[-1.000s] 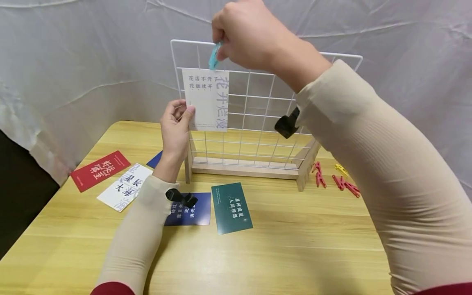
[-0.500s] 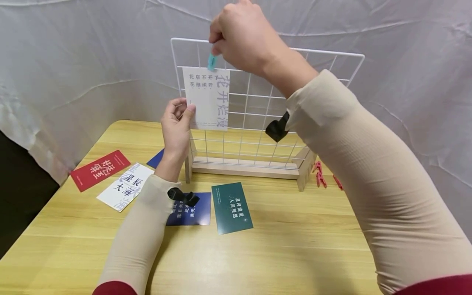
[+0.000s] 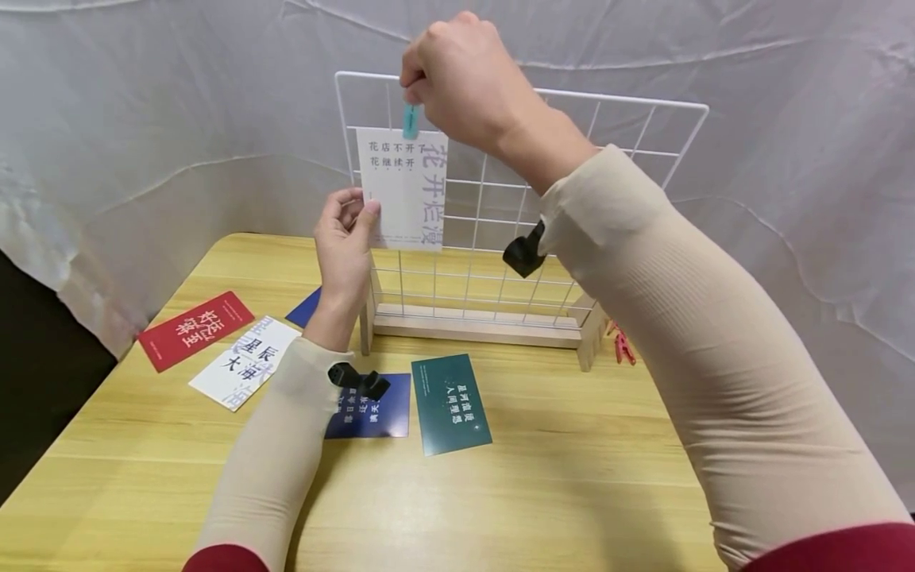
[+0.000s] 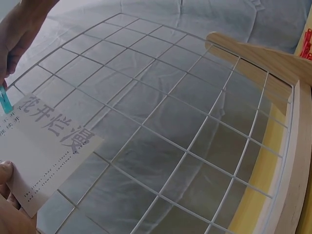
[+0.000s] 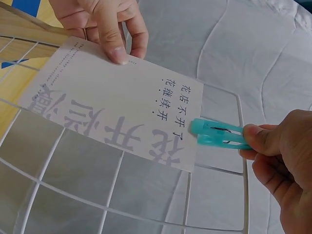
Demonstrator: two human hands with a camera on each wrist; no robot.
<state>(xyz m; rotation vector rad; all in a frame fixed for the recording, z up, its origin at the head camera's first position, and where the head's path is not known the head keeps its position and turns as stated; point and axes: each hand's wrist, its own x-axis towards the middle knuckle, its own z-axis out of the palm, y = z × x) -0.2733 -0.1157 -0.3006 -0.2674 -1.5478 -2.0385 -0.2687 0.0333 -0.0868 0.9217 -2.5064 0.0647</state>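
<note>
A white card (image 3: 403, 195) with purple and black lettering lies flat against the upper left of a white wire grid (image 3: 500, 199). My left hand (image 3: 345, 246) pinches the card's left edge, thumb in front and fingers behind. Above it, my right hand (image 3: 472, 79) pinches the handle end of a turquoise clothespin (image 5: 222, 135) between thumb and fingers. The clothespin's tip overlaps the card's top edge, near the grid's second bar. In the left wrist view the same clothespin (image 4: 5, 101) shows at the far left, partly cut off.
The grid stands in a wooden base (image 3: 475, 327). On the wooden table lie a green card (image 3: 452, 405), a blue card (image 3: 386, 409), a red card (image 3: 195, 330), a white card (image 3: 239, 369) and another blue card (image 3: 303, 308). Red clothespins (image 3: 623, 348) lie right of the base.
My right hand has come down slightly and left, bringing the turquoise clothespin from tilted to nearly upright, its tip now over the card's top edge. My left hand keeps its hold on the card.
</note>
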